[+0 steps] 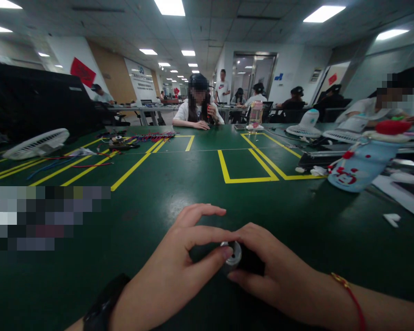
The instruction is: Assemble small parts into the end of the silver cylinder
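A small silvery cylinder (233, 258) with a dark hole in its top face stands near the table's front edge, between my hands. My left hand (189, 248) reaches over from the left, its thumb and index finger closed on the cylinder's top rim, the other fingers stretched out above the table. From the right, my right hand (272, 266) is wrapped round the cylinder's side with thumb and index finger. The cylinder's lower part is dark and hard to make out.
The green table (152, 207) bears yellow tape lines. A blue bottle (357, 165) with a red top stands at right, white fans (305, 126) beyond it. Wires (152, 137) lie at back left. Across the table sits a person (198, 103) in a black cap.
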The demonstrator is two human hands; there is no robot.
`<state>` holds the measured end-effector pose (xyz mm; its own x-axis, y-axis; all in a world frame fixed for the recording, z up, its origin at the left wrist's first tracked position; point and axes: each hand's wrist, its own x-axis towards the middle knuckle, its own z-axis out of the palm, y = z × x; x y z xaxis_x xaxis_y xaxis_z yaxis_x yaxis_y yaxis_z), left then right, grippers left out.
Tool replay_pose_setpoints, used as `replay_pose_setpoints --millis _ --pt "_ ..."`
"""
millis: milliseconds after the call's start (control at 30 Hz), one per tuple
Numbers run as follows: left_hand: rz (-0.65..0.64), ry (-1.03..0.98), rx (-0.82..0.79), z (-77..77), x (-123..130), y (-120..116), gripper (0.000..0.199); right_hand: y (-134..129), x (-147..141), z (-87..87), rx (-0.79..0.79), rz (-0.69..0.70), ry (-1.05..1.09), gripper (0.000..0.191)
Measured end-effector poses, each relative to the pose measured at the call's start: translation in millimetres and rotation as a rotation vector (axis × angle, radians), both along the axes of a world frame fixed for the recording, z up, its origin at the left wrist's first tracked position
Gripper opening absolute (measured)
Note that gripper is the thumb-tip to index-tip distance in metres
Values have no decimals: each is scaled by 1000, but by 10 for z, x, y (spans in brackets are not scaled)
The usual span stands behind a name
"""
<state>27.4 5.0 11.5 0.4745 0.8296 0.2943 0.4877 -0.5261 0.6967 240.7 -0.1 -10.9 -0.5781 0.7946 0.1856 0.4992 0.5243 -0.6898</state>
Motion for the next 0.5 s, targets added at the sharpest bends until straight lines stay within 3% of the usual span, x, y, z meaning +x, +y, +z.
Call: replay_pose_setpoints --millis 333,500 --pt "-6 120 209 11 -66 -50 41 -4 0 -6 -6 -12 -15 33" --pt "10 74 133 -2 -75 -62 38 -12 9 -17 0 -18 3 32"
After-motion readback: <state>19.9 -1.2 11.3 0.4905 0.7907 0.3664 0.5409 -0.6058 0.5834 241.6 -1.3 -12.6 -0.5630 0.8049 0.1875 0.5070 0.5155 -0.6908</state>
